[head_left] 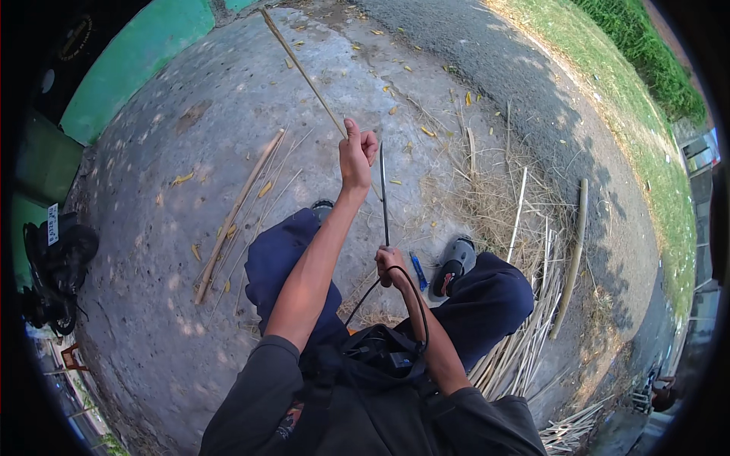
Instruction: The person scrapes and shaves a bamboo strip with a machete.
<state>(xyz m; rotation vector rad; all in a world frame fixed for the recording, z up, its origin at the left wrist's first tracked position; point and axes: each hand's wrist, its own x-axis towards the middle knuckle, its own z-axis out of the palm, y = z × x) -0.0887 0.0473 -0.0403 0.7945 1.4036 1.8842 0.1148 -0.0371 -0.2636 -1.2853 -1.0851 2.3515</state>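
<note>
My left hand [357, 158] reaches forward, fingers closed around a long thin bamboo strip [304, 72], its thumb pointing up along it. The strip slants away to the far left. Closer to my body, my right hand [392, 264] grips the handle of a long knife [384, 186] with a narrow dark blade. The blade points away from me, its tip just right of my left hand. A black cable [417, 304] loops past my right wrist. On the ground between my feet, a blue box cutter [418, 272] lies beside my right shoe [454, 266].
Split bamboo pieces [242, 213] lie to the left. On the right are a pile of thin strips [532, 327], shavings [498, 197] and a thicker bamboo piece [572, 262]. A green wall [141, 57] and a motorbike [61, 266] stand at the left; asphalt [487, 57] runs along the right.
</note>
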